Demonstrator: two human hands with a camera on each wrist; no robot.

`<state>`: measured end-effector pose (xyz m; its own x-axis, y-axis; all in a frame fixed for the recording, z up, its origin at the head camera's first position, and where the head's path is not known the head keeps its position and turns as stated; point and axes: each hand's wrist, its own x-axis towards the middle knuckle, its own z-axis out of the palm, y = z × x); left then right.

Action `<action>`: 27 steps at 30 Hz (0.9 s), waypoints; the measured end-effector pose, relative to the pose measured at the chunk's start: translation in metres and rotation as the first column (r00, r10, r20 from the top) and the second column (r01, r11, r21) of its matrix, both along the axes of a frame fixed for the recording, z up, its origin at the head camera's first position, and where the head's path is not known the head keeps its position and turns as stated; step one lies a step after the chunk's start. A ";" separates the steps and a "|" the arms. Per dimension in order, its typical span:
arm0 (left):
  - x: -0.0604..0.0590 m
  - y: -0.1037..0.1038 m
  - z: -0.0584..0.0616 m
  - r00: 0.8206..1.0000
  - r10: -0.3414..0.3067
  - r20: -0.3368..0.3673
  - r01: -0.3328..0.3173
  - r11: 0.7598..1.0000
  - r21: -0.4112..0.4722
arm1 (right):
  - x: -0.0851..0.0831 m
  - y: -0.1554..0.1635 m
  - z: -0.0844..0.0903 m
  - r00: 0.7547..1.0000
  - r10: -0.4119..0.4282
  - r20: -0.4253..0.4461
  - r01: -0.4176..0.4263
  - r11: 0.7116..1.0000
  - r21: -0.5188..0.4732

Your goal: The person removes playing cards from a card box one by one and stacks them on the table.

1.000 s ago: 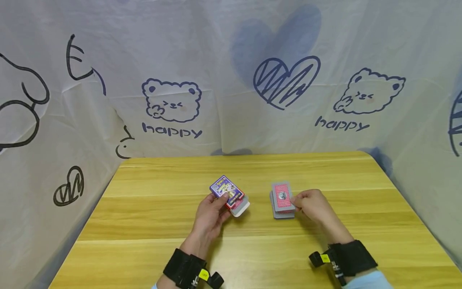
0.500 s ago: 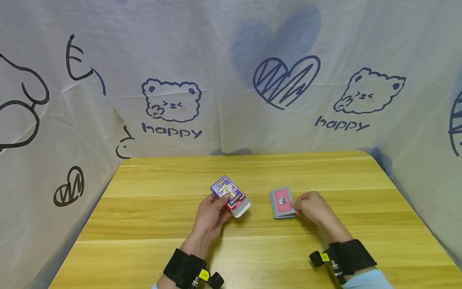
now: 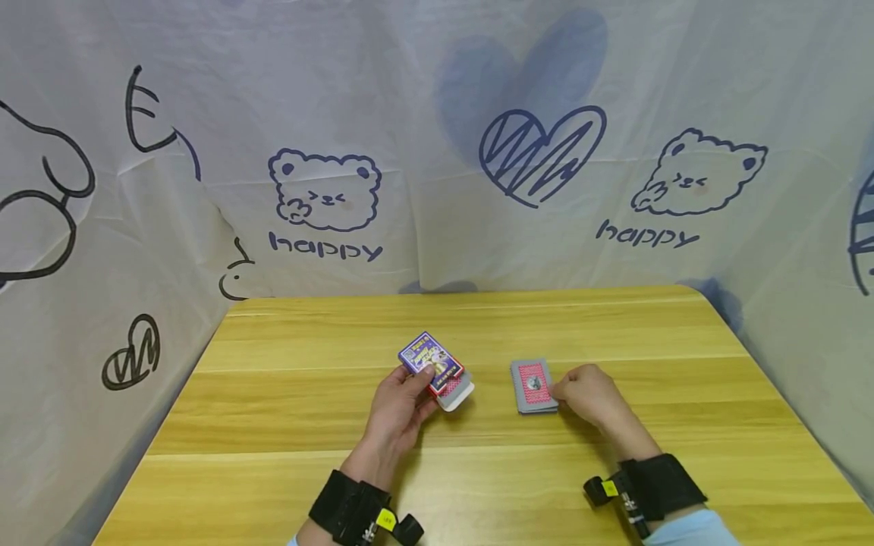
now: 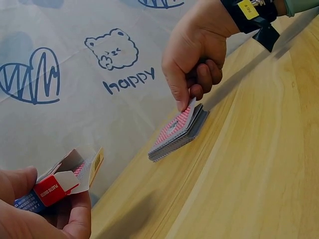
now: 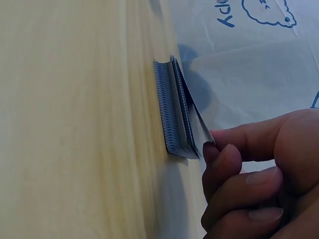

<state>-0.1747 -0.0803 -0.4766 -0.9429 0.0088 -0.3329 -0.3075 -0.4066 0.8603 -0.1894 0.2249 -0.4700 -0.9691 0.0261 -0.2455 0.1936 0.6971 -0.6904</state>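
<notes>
My left hand (image 3: 399,406) grips a blue-and-red playing card box (image 3: 432,362), tilted above the table. Its white end flap (image 4: 94,169) stands open, and a red-backed card (image 3: 451,387) shows inside. To the right, a deck of playing cards (image 3: 532,387) lies flat on the table, backs up with a red pattern. At the deck's right edge my right hand (image 3: 591,396) pinches the top card (image 5: 202,129) by thumb and index finger. In the right wrist view that card is lifted at a slant on the held side, its far end against the deck (image 5: 172,109).
A wooden table (image 3: 307,432) carries everything. Behind it hangs a pale cloth (image 3: 437,189) with drawn bears and hearts. Each wrist wears a black band (image 3: 662,487) with a small camera.
My right hand has lowered its pinched card toward the near end of the table, so the card now lines up more closely with the deck. The left hand and box stay almost still.
</notes>
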 end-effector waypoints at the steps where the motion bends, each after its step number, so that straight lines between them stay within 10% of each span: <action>1: 0.000 0.000 0.000 1.000 0.000 -0.002 0.000 1.000 0.001 | 0.000 0.000 0.000 1.000 0.000 0.001 0.000 1.000 0.008; 27: -0.001 -0.001 0.001 1.000 0.006 0.010 -0.006 1.000 0.000 | 0.000 -0.001 -0.005 0.999 0.011 -0.034 -0.009 0.998 0.062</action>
<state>-0.1753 -0.0808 -0.4758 -0.9396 0.0033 -0.3422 -0.3136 -0.4085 0.8572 -0.1893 0.2243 -0.4751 -0.9773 0.0302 -0.2099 0.1630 0.7404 -0.6521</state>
